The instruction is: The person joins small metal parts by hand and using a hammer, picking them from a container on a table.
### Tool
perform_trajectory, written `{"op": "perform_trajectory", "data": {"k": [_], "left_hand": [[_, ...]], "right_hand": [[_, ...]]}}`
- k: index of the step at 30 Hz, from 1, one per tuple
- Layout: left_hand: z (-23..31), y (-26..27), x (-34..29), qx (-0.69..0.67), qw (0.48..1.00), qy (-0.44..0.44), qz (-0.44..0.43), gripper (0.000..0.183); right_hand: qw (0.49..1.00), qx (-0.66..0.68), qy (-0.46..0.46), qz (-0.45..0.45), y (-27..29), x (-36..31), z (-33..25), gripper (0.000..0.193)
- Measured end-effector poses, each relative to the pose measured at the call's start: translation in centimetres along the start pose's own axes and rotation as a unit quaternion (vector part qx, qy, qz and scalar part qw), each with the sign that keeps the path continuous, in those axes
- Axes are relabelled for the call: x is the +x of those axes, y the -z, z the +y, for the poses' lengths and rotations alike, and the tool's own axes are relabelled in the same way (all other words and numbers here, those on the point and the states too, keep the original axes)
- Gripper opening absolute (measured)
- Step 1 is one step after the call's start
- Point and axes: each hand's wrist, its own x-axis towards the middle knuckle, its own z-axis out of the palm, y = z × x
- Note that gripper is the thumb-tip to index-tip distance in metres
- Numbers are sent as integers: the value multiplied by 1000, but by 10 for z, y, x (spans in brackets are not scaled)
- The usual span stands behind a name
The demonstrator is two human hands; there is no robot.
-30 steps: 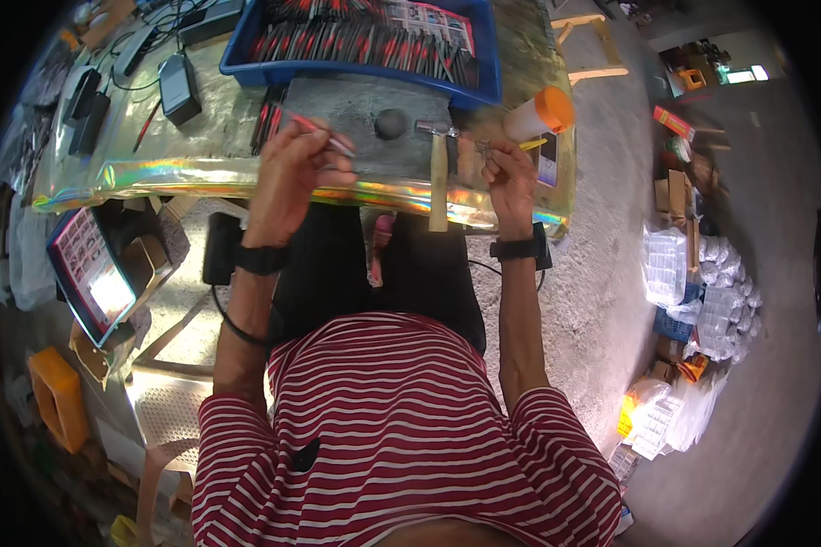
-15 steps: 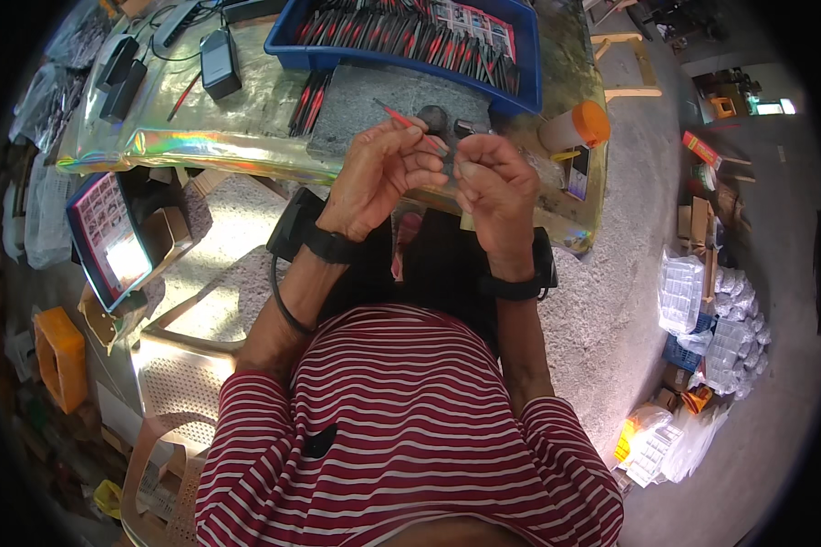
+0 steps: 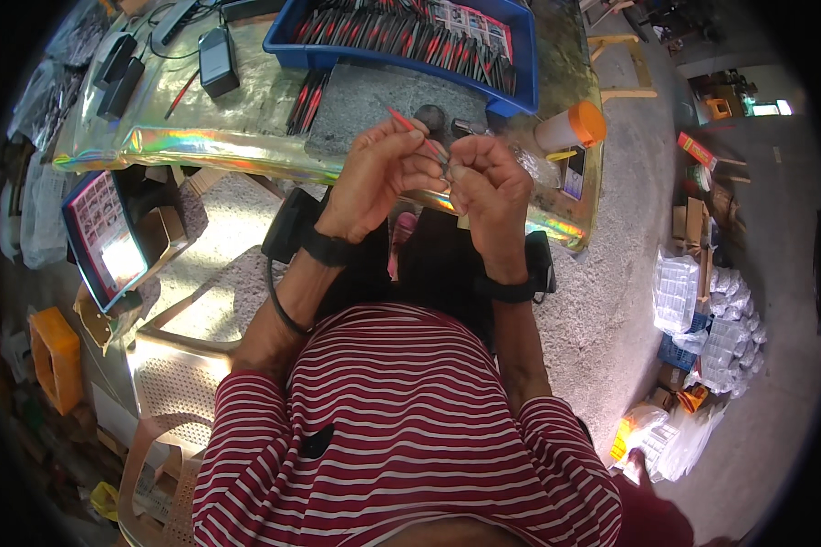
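Between the thumb and fingers of my left hand [image 3: 380, 173] is a slim red pen-like stick [image 3: 400, 118], tilted, with its upper end pointing away to the left. My right hand [image 3: 493, 187] is closed in a pinch at the stick's lower end, close against the left fingertips. What exactly the right fingertips grip is too small to make out. Both hands are raised over the table's near edge. Behind them lie a grey stone slab [image 3: 374, 100] and a dark round lump [image 3: 431, 118]. Several red-and-black slim pieces [image 3: 308, 102] rest left of the slab.
A blue tray [image 3: 287, 56] full of red-and-black slim pieces stands behind the slab. An orange-lidded jar [image 3: 556, 133] is at the right. A grey boxy device [image 3: 217, 62] and another red stick [image 3: 182, 94] lie left. A plastic chair [image 3: 178, 378] stands lower left.
My right hand has come closer to the left one, its fingers now at the stick's lower end. The stick has shifted slightly. A maroon cloth shape has appeared at the lower right.
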Motion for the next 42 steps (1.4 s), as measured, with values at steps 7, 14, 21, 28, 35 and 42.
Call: {"op": "perform_trajectory", "data": {"k": [7, 14, 21, 28, 35, 42], "left_hand": [[-3, -10, -4, 200, 974, -109, 14, 14], [-1, -6, -1, 261, 960, -95, 24, 16], [-6, 4, 8, 252, 963, -91, 31, 14], [-9, 10, 24, 344, 924, -156, 55, 7], [-12, 18, 51, 407, 888, -208, 47, 2], [-14, 31, 72, 466, 859, -210, 38, 2]], "right_hand": [[986, -152, 69, 24, -2, -4, 8, 16], [978, -178, 102, 25, -1, -3, 23, 16], [979, -174, 90, 50, 1, 1, 36, 14], [986, -135, 52, 87, 1, 15, 46, 13], [992, -82, 35, 94, 8, 24, 43, 14], [974, -151, 21, 167, 57, 3, 47, 9]]}}
